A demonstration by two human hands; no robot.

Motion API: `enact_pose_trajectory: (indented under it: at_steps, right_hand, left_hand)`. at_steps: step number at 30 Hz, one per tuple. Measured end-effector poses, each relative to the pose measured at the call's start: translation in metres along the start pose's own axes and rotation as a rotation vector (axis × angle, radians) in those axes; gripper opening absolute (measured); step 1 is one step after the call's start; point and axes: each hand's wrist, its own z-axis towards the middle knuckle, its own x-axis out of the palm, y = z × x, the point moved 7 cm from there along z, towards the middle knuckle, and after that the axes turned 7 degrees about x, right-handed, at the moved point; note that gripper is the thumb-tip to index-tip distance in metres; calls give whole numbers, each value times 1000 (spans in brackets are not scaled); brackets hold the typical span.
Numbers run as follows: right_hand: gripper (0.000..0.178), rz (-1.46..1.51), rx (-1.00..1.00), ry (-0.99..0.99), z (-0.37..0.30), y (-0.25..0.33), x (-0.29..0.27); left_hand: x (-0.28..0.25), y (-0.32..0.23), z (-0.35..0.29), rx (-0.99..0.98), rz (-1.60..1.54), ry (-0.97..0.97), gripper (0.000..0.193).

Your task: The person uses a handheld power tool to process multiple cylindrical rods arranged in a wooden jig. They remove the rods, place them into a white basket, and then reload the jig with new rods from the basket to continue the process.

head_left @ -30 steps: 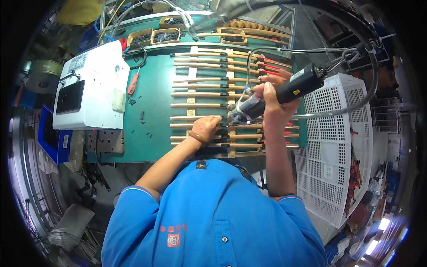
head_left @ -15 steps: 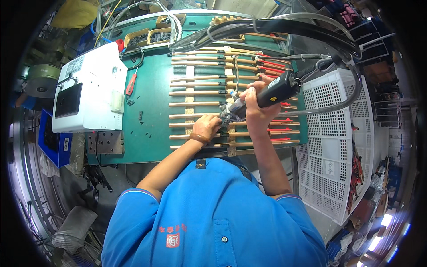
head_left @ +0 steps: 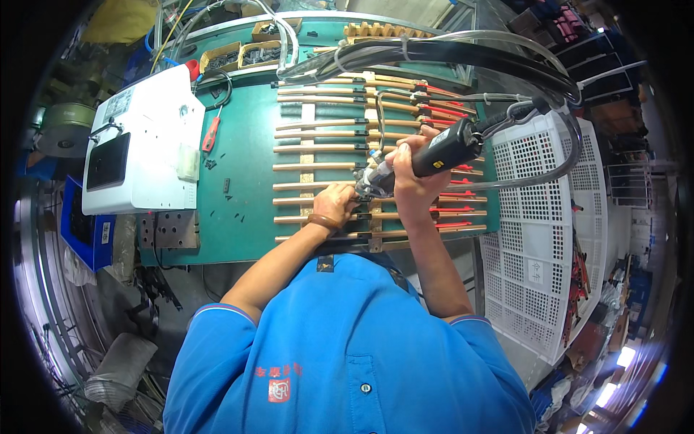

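Across the green table lie several slim wooden rods [head_left: 293, 167] in a row, each with a small black fitting [head_left: 361, 133] near its middle and many with red parts at their right ends. My right hand [head_left: 413, 189] is wrapped round a black powered screwdriver [head_left: 450, 148], tilted with its tip down to the left. That tip meets the rods beside the fingers of my left hand [head_left: 335, 205]. The left fingers are pinched together at a rod's middle; what lies between them is hidden by the hand and the tool tip.
A white machine [head_left: 144, 145] stands on the left, with a red-handled screwdriver [head_left: 211, 134] and loose black bits beside it. Small boxes of black parts [head_left: 260, 56] sit at the back. Thick hoses [head_left: 463, 47] arch overhead. White perforated crates [head_left: 531, 231] stand at the right.
The powered screwdriver's body has shifted slightly left and the hoses above have moved a little. Both hands stay at nearly the same place on the rods.
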Motion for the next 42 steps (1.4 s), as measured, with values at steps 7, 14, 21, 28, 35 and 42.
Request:
enact_pose_trajectory:
  at_steps: [7,14,21,28,35,42]
  right_hand:
    - [37,13,-51,76,-15,-4,11]
    - [22,13,-67,39,-15,-6,10]
    - [37,126,50,179,0,-15,14]
    - [23,-43,6,-12,29,64,-8]
    - [32,-18,19,10,4,62,-15]
    - [35,46,43,17,-14,31,-13]
  left_hand:
    - [2,6,0,14,43,53,21]
    - [-23,20,-21,90,73,4,15]
    - [-21,22,-20,86,65,26,12]
    - [-49,-23,-19,274,132,-76,21]
    - [-8,-24,-31,219,35,20,26]
    - [12,-6,-30,-16,-39,104,19]
